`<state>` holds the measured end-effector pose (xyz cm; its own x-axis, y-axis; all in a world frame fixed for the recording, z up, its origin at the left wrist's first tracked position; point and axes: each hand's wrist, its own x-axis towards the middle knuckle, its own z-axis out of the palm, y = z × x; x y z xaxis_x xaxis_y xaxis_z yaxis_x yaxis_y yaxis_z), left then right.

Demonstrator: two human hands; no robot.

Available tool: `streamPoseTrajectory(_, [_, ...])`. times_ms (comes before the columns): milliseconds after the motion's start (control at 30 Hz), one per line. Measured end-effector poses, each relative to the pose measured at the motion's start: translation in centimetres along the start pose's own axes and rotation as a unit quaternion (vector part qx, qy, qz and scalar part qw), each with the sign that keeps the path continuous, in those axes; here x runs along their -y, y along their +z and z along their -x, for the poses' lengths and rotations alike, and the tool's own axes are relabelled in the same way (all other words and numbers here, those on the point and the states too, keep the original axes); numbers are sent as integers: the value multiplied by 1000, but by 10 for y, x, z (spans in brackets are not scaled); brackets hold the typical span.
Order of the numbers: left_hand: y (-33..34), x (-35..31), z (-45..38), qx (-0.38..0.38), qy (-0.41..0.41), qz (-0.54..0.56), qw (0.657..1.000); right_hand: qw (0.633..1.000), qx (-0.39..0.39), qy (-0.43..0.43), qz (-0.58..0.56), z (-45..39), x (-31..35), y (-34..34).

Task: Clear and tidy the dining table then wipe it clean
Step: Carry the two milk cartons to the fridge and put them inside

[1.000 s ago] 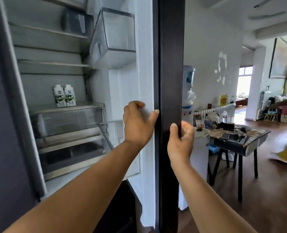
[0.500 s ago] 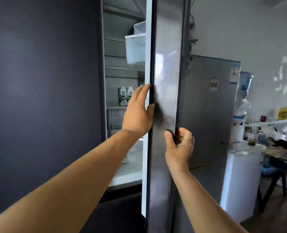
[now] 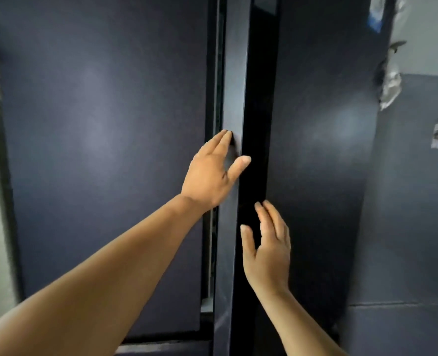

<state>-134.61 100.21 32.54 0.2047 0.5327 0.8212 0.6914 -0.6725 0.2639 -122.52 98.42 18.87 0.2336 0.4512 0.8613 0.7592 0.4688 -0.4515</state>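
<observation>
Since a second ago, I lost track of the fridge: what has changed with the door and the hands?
The right fridge door has swung nearly shut, hiding the shelves and cartons; only a thin gap remains. The left hand went from gripping the door's edge to pressing it with straight fingers. The right hand let go of the edge and now hovers open. The left fridge door stayed closed.
</observation>
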Motion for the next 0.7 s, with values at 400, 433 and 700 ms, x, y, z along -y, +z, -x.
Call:
streamPoseTrajectory(400, [34,92,-46,12,-32,-303,952,958,234,-81,147,-55,-43,84])
streamPoseTrajectory(433, [37,99,-47,20,-37,-315,948,952,244,-81,163,-57,-45,88])
streamPoseTrajectory(700, [42,106,-47,32,-43,-287,957,926,288,-80,229,-63,-41,86])
